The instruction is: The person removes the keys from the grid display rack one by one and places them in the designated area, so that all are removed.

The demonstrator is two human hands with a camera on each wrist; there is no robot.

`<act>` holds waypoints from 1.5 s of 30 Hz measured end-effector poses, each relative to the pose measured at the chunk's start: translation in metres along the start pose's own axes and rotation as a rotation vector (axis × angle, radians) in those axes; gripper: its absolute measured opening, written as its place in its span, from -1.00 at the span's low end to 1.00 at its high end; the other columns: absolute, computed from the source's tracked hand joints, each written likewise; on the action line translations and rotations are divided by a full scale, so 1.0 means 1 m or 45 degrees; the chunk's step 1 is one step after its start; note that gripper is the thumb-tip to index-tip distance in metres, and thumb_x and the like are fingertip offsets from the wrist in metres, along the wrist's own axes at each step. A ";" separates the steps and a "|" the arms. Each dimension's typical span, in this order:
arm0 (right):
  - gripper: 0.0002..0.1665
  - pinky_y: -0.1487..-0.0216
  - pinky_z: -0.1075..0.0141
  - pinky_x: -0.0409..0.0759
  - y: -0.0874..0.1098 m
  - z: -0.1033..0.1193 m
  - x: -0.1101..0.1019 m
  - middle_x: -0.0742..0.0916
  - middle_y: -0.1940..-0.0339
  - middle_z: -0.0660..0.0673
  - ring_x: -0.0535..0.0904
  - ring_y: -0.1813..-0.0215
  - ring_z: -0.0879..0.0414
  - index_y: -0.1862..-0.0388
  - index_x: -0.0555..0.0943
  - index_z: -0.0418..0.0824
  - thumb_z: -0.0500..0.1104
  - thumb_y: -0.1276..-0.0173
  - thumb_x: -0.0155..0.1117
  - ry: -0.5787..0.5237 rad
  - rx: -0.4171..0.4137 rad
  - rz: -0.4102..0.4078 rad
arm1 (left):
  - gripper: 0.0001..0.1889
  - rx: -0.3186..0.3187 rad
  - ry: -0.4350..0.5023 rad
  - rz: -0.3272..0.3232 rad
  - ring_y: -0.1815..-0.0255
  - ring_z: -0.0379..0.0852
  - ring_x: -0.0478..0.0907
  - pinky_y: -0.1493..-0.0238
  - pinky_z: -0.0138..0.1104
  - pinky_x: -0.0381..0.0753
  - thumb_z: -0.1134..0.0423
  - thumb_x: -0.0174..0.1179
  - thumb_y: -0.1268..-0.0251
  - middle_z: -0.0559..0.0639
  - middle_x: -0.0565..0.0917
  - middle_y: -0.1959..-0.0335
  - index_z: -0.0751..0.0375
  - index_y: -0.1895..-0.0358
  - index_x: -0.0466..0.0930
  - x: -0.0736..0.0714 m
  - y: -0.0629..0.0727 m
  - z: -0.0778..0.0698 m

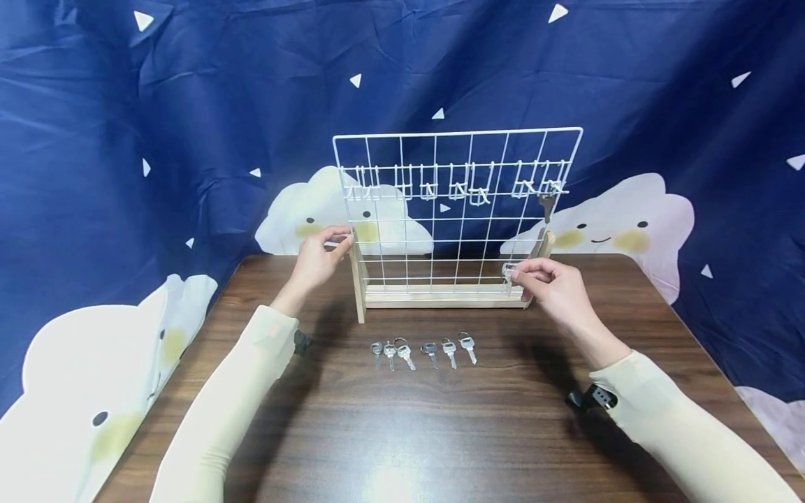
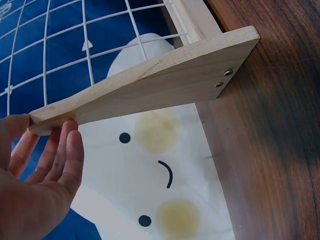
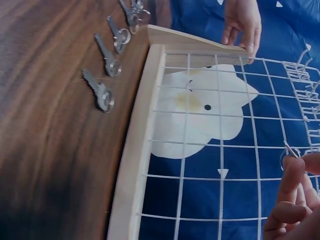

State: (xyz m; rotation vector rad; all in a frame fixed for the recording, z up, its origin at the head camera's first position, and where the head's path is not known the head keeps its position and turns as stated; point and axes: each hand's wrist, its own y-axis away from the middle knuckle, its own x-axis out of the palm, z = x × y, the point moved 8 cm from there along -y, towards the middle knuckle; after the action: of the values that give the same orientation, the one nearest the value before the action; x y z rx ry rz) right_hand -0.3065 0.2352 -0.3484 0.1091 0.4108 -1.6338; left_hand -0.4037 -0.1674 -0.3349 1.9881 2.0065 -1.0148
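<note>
A white wire grid rack stands upright in a wooden base, with a row of hooks along its upper part. My left hand pinches the top end of the left wooden side piece between thumb and fingers. In front of the grid's lower right part, my right hand holds a small key between thumb and forefinger; its metal ring shows at the fingertips in the right wrist view. Another key hangs from the rightmost hook.
Several loose keys with rings lie in a row on the brown wooden table, in front of the base bar. Behind the rack hangs a blue cloth with cloud prints.
</note>
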 end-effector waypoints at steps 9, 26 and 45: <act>-0.63 0.46 0.45 0.63 0.003 -0.022 0.010 0.75 0.50 0.34 0.58 0.57 0.28 0.04 0.59 -0.45 -0.15 -0.39 0.34 -0.029 0.074 0.066 | -0.67 -0.021 -0.018 0.013 0.10 0.16 0.77 0.10 -0.13 0.79 0.13 0.23 -0.43 0.25 0.73 -0.02 0.15 -0.16 0.63 0.000 0.000 -0.001; -0.66 0.41 0.35 0.67 0.012 -0.056 0.028 0.76 0.44 0.24 0.61 0.55 0.26 0.07 0.63 -0.48 -0.22 -0.31 0.35 0.064 0.140 0.152 | -0.68 -0.022 -0.014 0.011 0.13 0.14 0.77 0.11 -0.12 0.79 0.12 0.23 -0.42 0.24 0.74 -0.01 0.13 -0.15 0.64 -0.001 0.000 -0.001; -0.74 0.55 0.43 0.47 0.017 -0.097 0.044 0.82 0.44 0.02 0.59 0.55 0.23 0.10 0.64 -0.44 -0.28 -0.30 0.28 0.128 0.324 0.355 | -0.68 -0.018 -0.013 0.006 0.10 0.16 0.77 0.09 -0.11 0.79 0.12 0.23 -0.42 0.24 0.75 0.00 0.12 -0.14 0.64 -0.001 0.002 -0.002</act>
State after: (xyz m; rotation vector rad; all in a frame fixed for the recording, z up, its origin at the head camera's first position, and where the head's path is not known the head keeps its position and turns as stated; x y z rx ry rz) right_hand -0.3118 0.2248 -0.4561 0.4233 0.2494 -1.4018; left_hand -0.4016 -0.1675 -0.3336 1.9754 1.9975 -1.0046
